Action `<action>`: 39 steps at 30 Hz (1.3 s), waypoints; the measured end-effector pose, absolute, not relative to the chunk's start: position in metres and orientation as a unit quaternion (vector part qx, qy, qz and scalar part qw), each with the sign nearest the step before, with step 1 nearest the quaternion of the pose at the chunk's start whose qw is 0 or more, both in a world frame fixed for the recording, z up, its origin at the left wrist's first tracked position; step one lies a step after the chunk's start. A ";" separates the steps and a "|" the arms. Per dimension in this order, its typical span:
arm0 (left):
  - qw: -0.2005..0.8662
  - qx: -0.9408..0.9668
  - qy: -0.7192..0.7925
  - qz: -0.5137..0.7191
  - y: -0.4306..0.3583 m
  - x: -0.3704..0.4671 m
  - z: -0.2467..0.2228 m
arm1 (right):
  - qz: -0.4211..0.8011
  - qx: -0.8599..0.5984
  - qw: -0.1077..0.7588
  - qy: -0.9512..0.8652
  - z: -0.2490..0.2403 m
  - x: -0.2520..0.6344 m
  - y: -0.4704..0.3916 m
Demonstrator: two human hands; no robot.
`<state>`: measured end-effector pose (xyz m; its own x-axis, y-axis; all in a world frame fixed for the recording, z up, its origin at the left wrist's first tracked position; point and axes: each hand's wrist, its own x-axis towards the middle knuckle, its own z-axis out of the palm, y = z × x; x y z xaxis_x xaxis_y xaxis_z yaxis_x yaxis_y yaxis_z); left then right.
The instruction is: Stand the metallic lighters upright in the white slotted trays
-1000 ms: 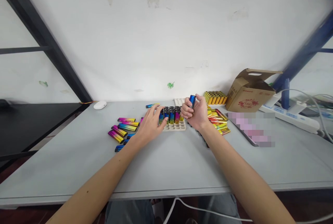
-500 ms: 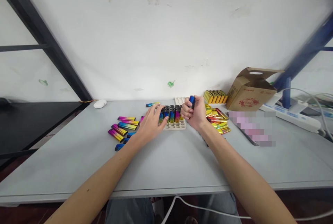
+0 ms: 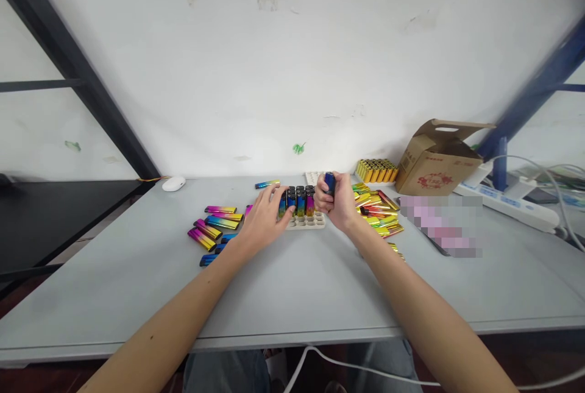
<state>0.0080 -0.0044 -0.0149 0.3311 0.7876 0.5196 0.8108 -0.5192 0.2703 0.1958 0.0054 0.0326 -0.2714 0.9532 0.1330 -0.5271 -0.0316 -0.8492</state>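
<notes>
Several shiny, gradient-coloured lighters (image 3: 300, 203) with black tops stand upright in a pale tray with holes (image 3: 307, 222). My left hand (image 3: 267, 213) rests at the left side of this group, fingers apart and fingertips against the nearest lighters; it grips none that I can make out. Closed in a fist at the tray's right end, my right hand (image 3: 338, 201) holds a dark blue lighter (image 3: 329, 182), whose end sticks up above the fingers. The lower part of it is hidden in the fist.
Loose purple, blue and yellow lighters (image 3: 223, 221) lie on the left; a yellow and red pile (image 3: 379, 213) lies right. Behind are yellow upright ones (image 3: 377, 170), a cardboard box (image 3: 434, 164) and a power strip (image 3: 512, 201). A white case (image 3: 173, 184) sits back left.
My right hand, with the blue lighter, has shifted slightly left and down toward the tray. My left hand stays at the group. The whole view has moved a little.
</notes>
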 end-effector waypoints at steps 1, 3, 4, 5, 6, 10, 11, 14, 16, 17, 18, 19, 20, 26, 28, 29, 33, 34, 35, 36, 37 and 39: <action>0.020 -0.815 -0.490 -0.308 -0.004 0.008 -0.015 | 0.672 -0.252 0.545 -0.434 0.032 0.195 0.005; 0.022 -0.814 -0.489 -0.312 -0.004 0.008 -0.016 | 0.670 -0.256 0.536 -0.445 0.030 0.193 0.005; 0.022 -0.814 -0.488 -0.313 -0.004 0.008 -0.016 | 0.670 -0.259 0.532 -0.450 0.029 0.193 0.004; 0.022 -0.814 -0.488 -0.314 -0.004 0.008 -0.016 | 0.670 -0.261 0.527 -0.453 0.029 0.192 0.004; 0.020 -0.814 -0.488 -0.313 -0.004 0.008 -0.016 | 0.669 -0.264 0.523 -0.457 0.029 0.192 0.004; 0.012 -0.815 -0.488 -0.312 -0.005 0.009 -0.014 | 0.661 -0.270 0.517 -0.473 0.028 0.192 0.003; 0.011 -0.815 -0.488 -0.313 -0.005 0.009 -0.014 | 0.658 -0.270 0.516 -0.477 0.028 0.192 0.003; 0.012 -0.813 -0.493 -0.309 -0.006 0.009 -0.015 | 0.650 -0.270 0.515 -0.490 0.026 0.192 0.004; 0.017 -0.813 -0.495 -0.307 -0.005 0.010 -0.015 | 0.638 -0.265 0.525 -0.497 0.024 0.192 0.005; 0.019 -0.813 -0.494 -0.308 -0.005 0.010 -0.015 | 0.631 -0.258 0.534 -0.499 0.022 0.192 0.006; 0.020 -0.813 -0.493 -0.309 -0.005 0.010 -0.015 | 0.626 -0.249 0.544 -0.501 0.021 0.191 0.007; 0.021 -0.813 -0.492 -0.310 -0.004 0.010 -0.015 | 0.620 -0.238 0.555 -0.501 0.019 0.191 0.008; 0.020 -0.813 -0.492 -0.310 -0.004 0.010 -0.015 | 0.614 -0.228 0.566 -0.500 0.018 0.191 0.009; 0.017 -0.811 -0.493 -0.315 -0.004 0.009 -0.015 | 0.526 -0.257 0.610 -0.534 0.015 0.189 0.013; 0.020 -0.812 -0.489 -0.319 -0.004 0.009 -0.015 | 0.447 -0.293 0.614 -0.581 0.017 0.190 0.012; 0.020 -0.812 -0.489 -0.320 -0.004 0.010 -0.016 | 0.398 -0.309 0.616 -0.606 0.018 0.191 0.011; 0.021 -0.811 -0.489 -0.320 -0.004 0.009 -0.017 | 0.242 -0.339 0.618 -0.667 0.017 0.200 0.007; 0.021 -0.811 -0.490 -0.319 -0.004 0.009 -0.017 | 0.217 -0.340 0.613 -0.680 0.014 0.203 0.007; 0.020 -0.811 -0.491 -0.318 -0.004 0.009 -0.017 | 0.194 -0.340 0.605 -0.694 0.012 0.206 0.006; 0.019 -0.811 -0.492 -0.316 -0.004 0.008 -0.017 | 0.170 -0.341 0.595 -0.708 0.009 0.210 0.005; 0.018 -0.811 -0.493 -0.315 -0.004 0.008 -0.018 | 0.148 -0.343 0.582 -0.722 0.005 0.214 0.005; 0.017 -0.813 -0.491 -0.314 -0.003 0.006 -0.018 | 0.118 -0.358 0.561 -0.737 -0.001 0.221 0.005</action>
